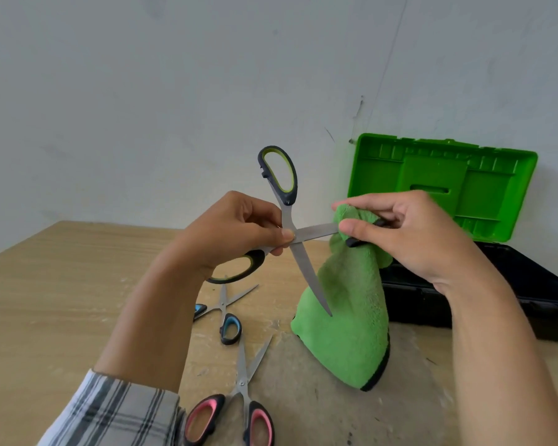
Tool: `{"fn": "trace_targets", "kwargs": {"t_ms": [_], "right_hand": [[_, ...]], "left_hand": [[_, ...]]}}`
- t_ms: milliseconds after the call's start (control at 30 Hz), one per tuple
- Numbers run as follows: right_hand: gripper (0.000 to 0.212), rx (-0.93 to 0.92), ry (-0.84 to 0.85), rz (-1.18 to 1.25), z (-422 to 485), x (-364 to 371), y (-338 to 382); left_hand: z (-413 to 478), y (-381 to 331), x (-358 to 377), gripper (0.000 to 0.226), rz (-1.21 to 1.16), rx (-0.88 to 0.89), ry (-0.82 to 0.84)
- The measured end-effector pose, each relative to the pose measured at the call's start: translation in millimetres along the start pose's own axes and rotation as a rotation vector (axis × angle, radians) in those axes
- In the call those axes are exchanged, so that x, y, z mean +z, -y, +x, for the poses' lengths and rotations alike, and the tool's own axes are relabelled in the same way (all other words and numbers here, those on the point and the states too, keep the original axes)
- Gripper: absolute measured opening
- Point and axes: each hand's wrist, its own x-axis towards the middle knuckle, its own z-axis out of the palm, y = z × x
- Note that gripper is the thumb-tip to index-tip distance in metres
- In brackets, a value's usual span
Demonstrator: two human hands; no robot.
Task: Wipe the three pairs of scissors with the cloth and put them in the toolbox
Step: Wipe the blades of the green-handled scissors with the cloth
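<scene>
My left fingers [284, 235] are pinched tight on the big steel scissors with black-and-lime plastic handles [305, 268], right at the pivot, with the lower handle loop poking out under my left hand [236, 230]. The blades are spread wide in an X: one handle points up, one blade points down. My right fingers [355, 225] pinch the fuzzy green microfibre cloth with black edging [345, 333] around the other blade, and my right hand [409, 233] is curled over it. The cloth drapes down towards the pale wooden worktop [62, 284]. Far right, the black plastic toolbox with the bright green lid [445, 185] stands open against the wall. Near, left of the cloth, the small blue-handled steel scissors [223, 305] lie open. Nearer still are the pink-handled steel scissors [244, 387], also open.
</scene>
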Motion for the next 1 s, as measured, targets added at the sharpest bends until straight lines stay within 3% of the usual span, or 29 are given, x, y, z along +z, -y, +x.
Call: {"fn": "trace_targets", "kwargs": {"t_ms": [233, 433, 633, 733, 833, 1000], "right_hand": [[0.012, 0.052, -0.109, 0.103, 5.8, 3.4, -4.1], [0.009, 0.049, -0.105, 0.124, 4.5, -4.7, -9.8], [0.023, 0.051, -0.288, 0.002, 4.3, -20.0, -21.3], [0.022, -0.033, -0.352, 0.02, 1.5, -25.2, -19.5], [0.025, -0.127, -0.31, 0.007, 2.4, -18.9, -11.4], [0.036, -0.166, -0.02, -0.078, 4.1, -1.8, -3.7]], "left_hand": [[0.7, -1.7, 3.8, 0.012, -0.028, 0.006, 0.006], [2.4, -3.5, 7.6, 0.011, -0.007, -0.009, 0.007], [-1.7, 2.1, -7.3, 0.009, 0.082, -0.031, 0.001], [-3.0, 4.7, -12.0, 0.011, 0.115, -0.05, 0.014], [-2.9, 4.0, -10.1, 0.013, 0.132, -0.043, 0.043], [-2.5, 2.1, -7.1, 0.013, 0.135, -0.009, 0.041]]}}
